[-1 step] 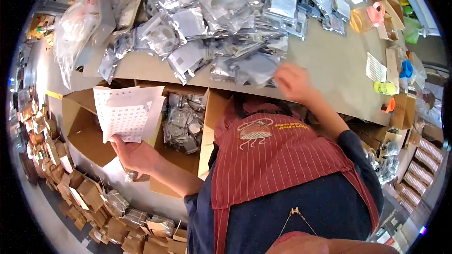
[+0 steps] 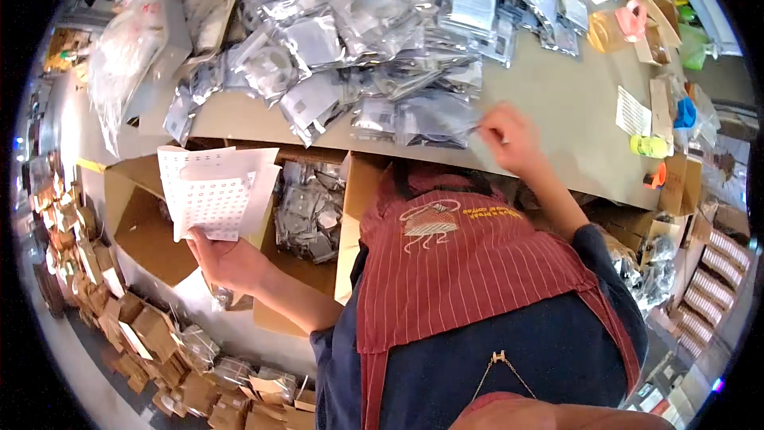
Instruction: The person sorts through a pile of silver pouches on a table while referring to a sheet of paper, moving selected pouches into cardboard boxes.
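Note:
My left hand (image 2: 225,261), closed at the lower edge of several white label sheets (image 2: 219,195), holds them up over open cardboard boxes. Rows of small printed marks cover the front sheet. At the table's near edge my right hand (image 2: 513,142) is curled, its fingertips beside the corner of a flat silver plastic bag (image 2: 434,118). Something small and pale shows at its fingers, too small to name. Behind it spreads a heap of similar clear-and-silver bags (image 2: 374,24), many with white labels and coiled or flat contents.
Below the table, a cardboard box (image 2: 344,215) holds more silver bags (image 2: 309,215); another open box (image 2: 151,231) stands left of it. On the table's right lie a printed sheet (image 2: 633,111), tape rolls (image 2: 649,146) and a pink tape roll (image 2: 631,21). Cartons (image 2: 151,326) crowd the floor at left.
My right hand has shifted a little to the right, off the front silver bag, whose corner shows more now. My left hand and the sheets have hardly moved.

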Demonstrator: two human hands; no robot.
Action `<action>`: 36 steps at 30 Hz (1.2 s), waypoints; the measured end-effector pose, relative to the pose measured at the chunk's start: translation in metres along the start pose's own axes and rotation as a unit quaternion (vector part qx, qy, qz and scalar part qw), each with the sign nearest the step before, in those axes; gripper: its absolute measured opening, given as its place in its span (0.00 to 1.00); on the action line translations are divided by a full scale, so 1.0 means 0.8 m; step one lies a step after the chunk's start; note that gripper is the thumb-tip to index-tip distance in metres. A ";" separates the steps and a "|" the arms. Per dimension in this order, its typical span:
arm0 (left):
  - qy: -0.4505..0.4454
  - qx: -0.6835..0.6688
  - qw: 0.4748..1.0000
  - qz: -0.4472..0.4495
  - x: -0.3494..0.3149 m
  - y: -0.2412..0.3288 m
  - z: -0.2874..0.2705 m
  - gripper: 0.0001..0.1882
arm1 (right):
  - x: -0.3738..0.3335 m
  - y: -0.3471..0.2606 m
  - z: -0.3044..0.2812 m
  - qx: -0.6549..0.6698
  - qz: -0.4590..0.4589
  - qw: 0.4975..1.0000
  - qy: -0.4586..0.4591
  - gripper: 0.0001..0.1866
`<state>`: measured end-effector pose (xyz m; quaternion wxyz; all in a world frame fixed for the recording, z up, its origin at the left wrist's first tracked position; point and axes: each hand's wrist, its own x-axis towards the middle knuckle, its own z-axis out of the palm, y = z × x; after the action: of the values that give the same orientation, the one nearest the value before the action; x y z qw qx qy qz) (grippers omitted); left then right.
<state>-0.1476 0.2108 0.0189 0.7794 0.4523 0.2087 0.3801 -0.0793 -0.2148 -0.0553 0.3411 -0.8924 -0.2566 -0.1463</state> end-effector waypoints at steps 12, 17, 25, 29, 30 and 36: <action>-0.117 -0.001 0.992 -0.056 0.004 -0.048 0.118 0.17 | -0.123 0.028 -0.024 -0.214 0.381 0.890 0.128 0.35; -0.189 -0.010 0.973 -0.128 0.008 -0.069 0.145 0.14 | -0.037 -0.016 0.059 -0.135 0.165 0.975 -0.059 0.36; -0.195 0.008 0.977 -0.086 0.013 -0.074 0.153 0.12 | -0.057 -0.005 0.044 -0.130 0.079 0.988 -0.018 0.10; -0.148 -0.027 0.980 -0.128 0.032 -0.074 0.121 0.16 | -0.084 0.007 -0.019 -0.110 0.288 0.945 0.114 0.06; -0.132 -0.008 0.984 -0.122 0.031 -0.072 0.117 0.17 | -0.098 0.027 -0.023 -0.143 0.363 0.919 0.060 0.07; -0.155 -0.018 0.976 -0.153 0.031 -0.076 0.100 0.17 | -0.002 0.068 -0.011 -0.202 0.236 0.939 0.144 0.19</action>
<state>-0.0545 0.1681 0.0071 0.8591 0.4543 0.1457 0.1851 -0.0509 -0.2561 -0.0789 0.2117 -0.9468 0.0487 -0.2374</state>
